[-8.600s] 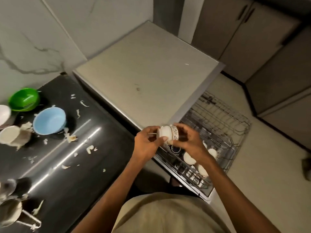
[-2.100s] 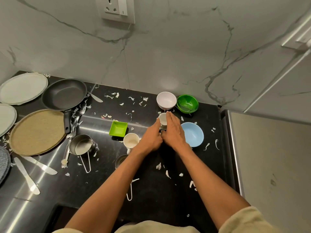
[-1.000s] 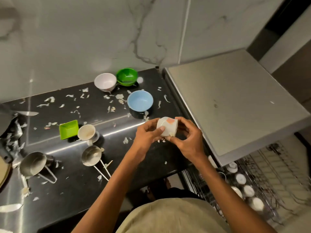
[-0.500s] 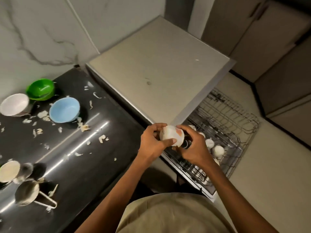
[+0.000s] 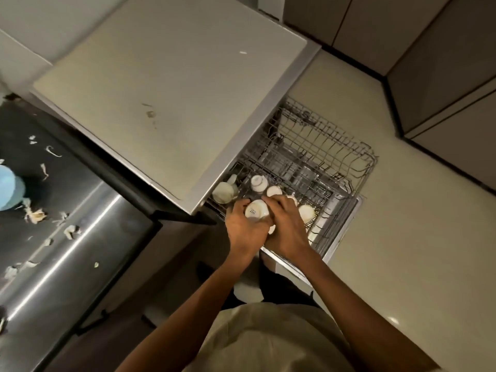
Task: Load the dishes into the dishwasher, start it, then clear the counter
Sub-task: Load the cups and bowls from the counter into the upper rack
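**Layout: rack pulled out R of tabletop**

Tabletop point(image 5: 80, 237) at left w/ scraps point(image 5: 35, 214) on it, bowl point(image 5: 8, 187) at its left edge. Dishwasher top point(image 5: 166, 89) just R of & behind tabletop. Rack point(image 5: 322, 162) sticks out from under it, over the floor point(image 5: 402, 237). Cups point(image 5: 259, 183) in rack's near-left part. Both hands, left hand point(image 5: 241, 229) & right hand point(image 5: 287, 229), side by side over that corner, one upside-down cup point(image 5: 256, 209) btwn them. Cabinets point(image 5: 442, 63) behind, far R.

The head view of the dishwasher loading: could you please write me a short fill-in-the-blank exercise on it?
1. Both hands, left hand and right hand, hold a white cup turned ____ side up.
2. The cup is over the pulled-out wire ____ of the dishwasher.
3. At the frame's left edge, on the dark counter, sits a bowl coloured ____.

Missing words: bottom; rack; blue
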Available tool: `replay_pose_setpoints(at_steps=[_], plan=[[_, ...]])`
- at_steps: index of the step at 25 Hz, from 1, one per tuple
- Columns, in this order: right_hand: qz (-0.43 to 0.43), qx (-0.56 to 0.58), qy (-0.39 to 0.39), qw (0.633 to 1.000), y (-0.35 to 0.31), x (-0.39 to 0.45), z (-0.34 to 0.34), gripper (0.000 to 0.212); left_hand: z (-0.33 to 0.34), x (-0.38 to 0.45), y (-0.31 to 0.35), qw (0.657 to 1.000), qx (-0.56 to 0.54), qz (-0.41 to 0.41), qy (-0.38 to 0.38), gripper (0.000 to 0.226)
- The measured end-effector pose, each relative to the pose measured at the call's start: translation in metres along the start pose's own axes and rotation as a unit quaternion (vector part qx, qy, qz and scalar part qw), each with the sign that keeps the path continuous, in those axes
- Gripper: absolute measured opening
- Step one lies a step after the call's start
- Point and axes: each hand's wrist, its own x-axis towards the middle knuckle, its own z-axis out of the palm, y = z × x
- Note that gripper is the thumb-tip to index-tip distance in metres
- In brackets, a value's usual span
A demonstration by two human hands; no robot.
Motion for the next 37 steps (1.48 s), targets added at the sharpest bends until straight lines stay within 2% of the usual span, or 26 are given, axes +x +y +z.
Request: replay_pose_setpoints(at_steps=[5, 7, 10, 15, 18, 22, 26, 28, 31, 34, 37], plan=[[-0.003, -0.006, -0.052, 0.999, 0.037, 0.042, 0.01, 0.086, 0.043, 0.039, 0.003, 0.997, -0.008, -0.072, 0.023, 0.063], [0.015, 0.016, -0.089, 0.996, 0.052, 0.062, 0.012, 0.084, 0.048, 0.056, 0.004, 0.994, -0.053, -0.097, 0.004, 0.051], [0.026, 0.055, -0.098, 0.993, 0.072, 0.093, 0.018, 0.076, 0.058, 0.085, 0.003, 0.988, -0.101, -0.121, -0.003, 0.042], [0.006, -0.008, -0.105, 0.994, 0.087, 0.137, 0.039, 0.058, 0.08, 0.124, -0.009, 0.96, -0.2, -0.19, 0.043, 0.037], [-0.007, -0.04, -0.12, 0.992, 0.096, 0.157, 0.057, 0.056, 0.088, 0.139, -0.019, 0.962, -0.212, -0.17, 0.032, 0.029], [0.002, -0.064, -0.149, 0.987, 0.115, 0.177, 0.078, 0.047, 0.096, 0.152, -0.025, 0.933, -0.297, -0.199, 0.037, 0.022], [-0.003, -0.054, -0.127, 0.99, 0.116, 0.2, 0.083, 0.056, 0.101, 0.163, -0.046, 0.944, -0.301, -0.132, -0.012, 0.027], [-0.018, -0.057, -0.126, 0.99, 0.109, 0.214, 0.088, 0.07, 0.101, 0.169, -0.063, 0.968, -0.232, -0.096, -0.031, 0.039], [-0.043, -0.081, -0.15, 0.984, 0.097, 0.226, 0.106, 0.067, 0.097, 0.169, -0.085, 0.996, -0.066, -0.003, -0.061, 0.059], [-0.074, -0.113, -0.164, 0.977, 0.09, 0.229, 0.122, 0.062, 0.088, 0.167, -0.097, 0.992, 0.076, 0.085, -0.058, 0.064], [-0.071, -0.132, -0.17, 0.974, 0.094, 0.229, 0.127, 0.056, 0.083, 0.17, -0.114, 0.967, 0.204, 0.149, -0.025, 0.064]])
